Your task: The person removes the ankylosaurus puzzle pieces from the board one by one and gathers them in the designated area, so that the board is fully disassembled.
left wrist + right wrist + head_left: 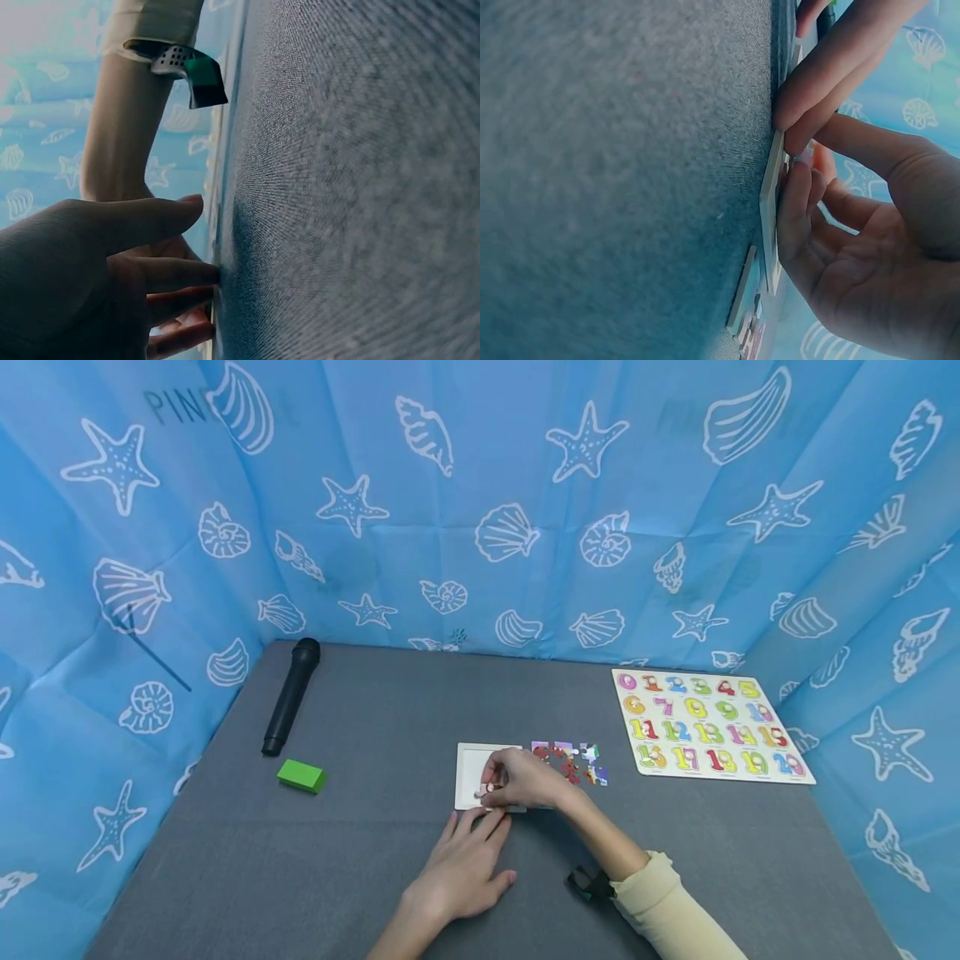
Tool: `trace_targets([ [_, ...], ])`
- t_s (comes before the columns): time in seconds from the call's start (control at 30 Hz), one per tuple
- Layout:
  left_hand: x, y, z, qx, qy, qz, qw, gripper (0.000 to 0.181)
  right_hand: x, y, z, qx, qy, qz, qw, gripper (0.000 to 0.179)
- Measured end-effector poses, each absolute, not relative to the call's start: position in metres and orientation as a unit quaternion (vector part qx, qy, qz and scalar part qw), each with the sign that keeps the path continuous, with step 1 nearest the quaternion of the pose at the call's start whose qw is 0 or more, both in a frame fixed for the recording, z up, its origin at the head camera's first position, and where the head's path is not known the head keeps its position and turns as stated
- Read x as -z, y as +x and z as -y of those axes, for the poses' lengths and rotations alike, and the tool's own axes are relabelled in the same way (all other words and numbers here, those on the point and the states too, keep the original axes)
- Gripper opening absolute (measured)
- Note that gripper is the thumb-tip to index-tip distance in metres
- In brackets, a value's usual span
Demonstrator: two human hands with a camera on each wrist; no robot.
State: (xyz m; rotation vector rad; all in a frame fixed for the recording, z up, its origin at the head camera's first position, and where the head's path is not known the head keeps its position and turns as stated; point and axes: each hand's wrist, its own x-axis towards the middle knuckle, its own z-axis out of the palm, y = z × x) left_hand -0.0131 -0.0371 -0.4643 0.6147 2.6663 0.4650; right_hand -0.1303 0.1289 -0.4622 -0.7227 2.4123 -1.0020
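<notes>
A shallow white puzzle tray (468, 768) lies on the grey table in front of the person. The right hand (522, 777) is over its right part and pinches a small jigsaw piece (489, 788) between thumb and fingers, low over the tray's near side. The fingers hide much of the piece. Fingertips of the left hand (467, 867) rest at the tray's near edge, the fingers fairly straight and the thumb spread to the side. In the right wrist view, the left fingers touch the tray's rim (768, 202) beside the right fingertips. Several colourful jigsaw pieces (572, 763) lie right of the tray.
A number board (708, 725) lies at the back right. On the left are a black microphone (291, 697) and a green block (302, 776). A blue curtain (465, 568) with white shells borders the table's back and sides.
</notes>
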Motion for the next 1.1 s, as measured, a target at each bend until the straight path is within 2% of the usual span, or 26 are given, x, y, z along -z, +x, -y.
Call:
trace_targets([
  [0.3, 0.465, -0.015, 0.038, -0.165, 0.215, -0.943, 0.195, 0.074, 0.466, -0.126, -0.129, 0.379, -0.283, -0.858, 0.202, 0.009],
  [0.6, 0.467, -0.014, 0.039, -0.178, 0.220, -0.939, 0.193, 0.074, 0.462, -0.125, -0.140, 0.447, -0.258, -0.825, 0.230, 0.008],
  [0.83, 0.465, -0.013, 0.039, -0.173, 0.222, -0.941, 0.185, 0.074, 0.456, -0.121, -0.164, 0.466, -0.257, -0.820, 0.211, 0.017],
  [1.1, 0.465, -0.012, 0.039, -0.174, 0.222, -0.942, 0.181, 0.073, 0.458, -0.115, -0.200, 0.471, -0.226, -0.830, 0.198, 0.016],
])
